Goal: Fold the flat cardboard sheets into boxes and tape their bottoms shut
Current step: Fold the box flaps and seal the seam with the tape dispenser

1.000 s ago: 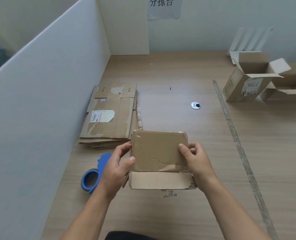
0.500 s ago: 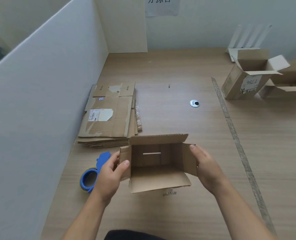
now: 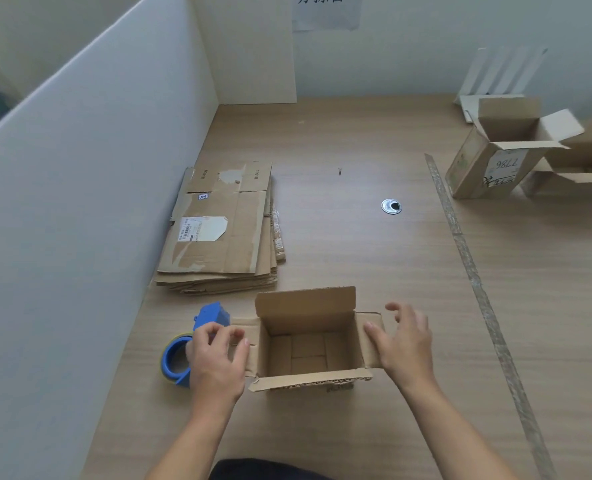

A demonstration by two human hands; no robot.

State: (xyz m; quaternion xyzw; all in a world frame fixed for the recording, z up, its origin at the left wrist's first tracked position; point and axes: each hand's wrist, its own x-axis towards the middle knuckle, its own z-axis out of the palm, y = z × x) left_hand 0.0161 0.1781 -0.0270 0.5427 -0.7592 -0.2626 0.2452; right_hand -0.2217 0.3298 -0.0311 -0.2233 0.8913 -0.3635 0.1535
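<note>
box (image 3: pixel 308 344) upright | left fingers (image 3: pixel 215 333) pinch left flap (image 3: pixel 250 323) | right fingers (image 3: pixel 376 336) touch right flap (image 3: pixel 366 356)

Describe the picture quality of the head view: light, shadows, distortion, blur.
Head view: soft, even light with no glare; only a faint shadow under the box on the table; wide-angle stretch toward the edges, with the white partition looming large at left; the right hand is slightly smeared at its fingertips; the paper sign is cut by the top edge, its print soft.
</note>
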